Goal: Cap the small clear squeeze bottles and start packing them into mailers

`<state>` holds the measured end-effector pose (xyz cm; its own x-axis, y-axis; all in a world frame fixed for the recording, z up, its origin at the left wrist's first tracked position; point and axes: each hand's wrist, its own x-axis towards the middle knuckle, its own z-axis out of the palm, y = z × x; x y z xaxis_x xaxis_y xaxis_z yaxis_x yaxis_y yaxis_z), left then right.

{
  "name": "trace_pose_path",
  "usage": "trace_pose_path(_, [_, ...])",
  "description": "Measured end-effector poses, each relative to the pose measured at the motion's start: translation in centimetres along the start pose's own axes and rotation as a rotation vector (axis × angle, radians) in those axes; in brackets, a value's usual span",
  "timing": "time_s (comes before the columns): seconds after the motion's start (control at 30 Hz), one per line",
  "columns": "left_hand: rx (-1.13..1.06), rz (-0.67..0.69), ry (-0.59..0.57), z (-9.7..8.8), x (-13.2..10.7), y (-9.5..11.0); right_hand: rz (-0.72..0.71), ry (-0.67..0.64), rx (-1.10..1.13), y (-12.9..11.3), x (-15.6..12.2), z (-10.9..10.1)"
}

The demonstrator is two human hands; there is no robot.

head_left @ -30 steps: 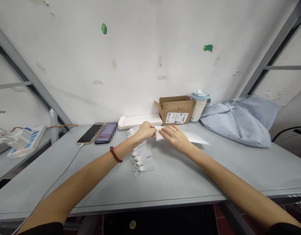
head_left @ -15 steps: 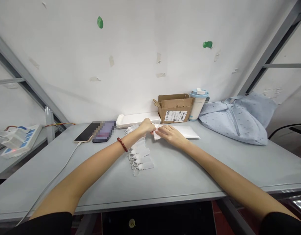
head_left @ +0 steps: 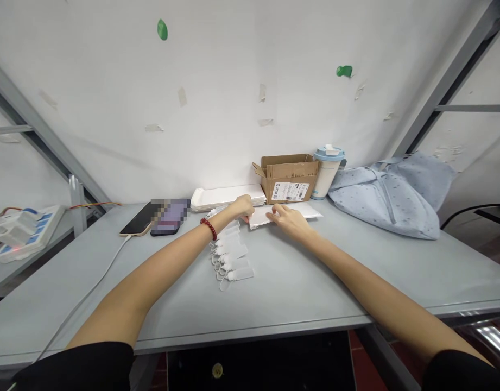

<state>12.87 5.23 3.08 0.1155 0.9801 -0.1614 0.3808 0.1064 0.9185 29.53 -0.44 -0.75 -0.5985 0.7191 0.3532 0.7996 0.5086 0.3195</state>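
Both arms reach out over a grey table (head_left: 298, 293). My left hand (head_left: 241, 207), with a red bead bracelet on its wrist, is closed in a pinch on the left edge of a flat white packet (head_left: 288, 213). My right hand (head_left: 285, 218) lies on the same packet with its fingers curled and pressing on it. Under my left forearm, a row of several small white tags with loops (head_left: 232, 258) lies on the table.
At the back stand a long white tray (head_left: 225, 196), an open cardboard box (head_left: 288, 176) and a lidded cup (head_left: 327, 170). A pale blue cloth bag (head_left: 392, 195) lies right. Two phones (head_left: 156, 218), one on a white cable, lie left. A power strip (head_left: 19, 231) sits far left.
Both hands have slid the white packet a little farther back on the table, toward the cardboard box. The view has tilted slightly.
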Motion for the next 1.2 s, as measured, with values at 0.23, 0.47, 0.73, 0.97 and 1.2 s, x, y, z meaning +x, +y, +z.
trace_pose_path(0.23, [0.58, 0.014, -0.051, -0.9, -0.6, 0.8, 0.045, -0.043, 0.053, -0.5, 0.1, 0.0])
trace_pose_path(0.47, [0.949, 0.284, 0.149, -3.3, -0.5, 0.7, 0.051, -0.091, 0.078, -0.5, 0.1, -0.1])
trace_pose_path(0.73, [1.187, 0.379, 0.206, -4.7, 0.1, -0.7, 0.081, -0.116, 0.127, -1.2, -0.2, -0.6])
trace_pose_path(0.97, [1.24, 0.504, 0.314, -5.1, -1.7, -0.5, 0.094, -0.161, 0.171, -1.7, -0.4, -1.1])
trace_pose_path(1.2, [1.265, 0.639, 0.432, -5.0, -6.5, -1.4, 0.104, -0.076, 0.187, -2.6, -0.5, -1.6])
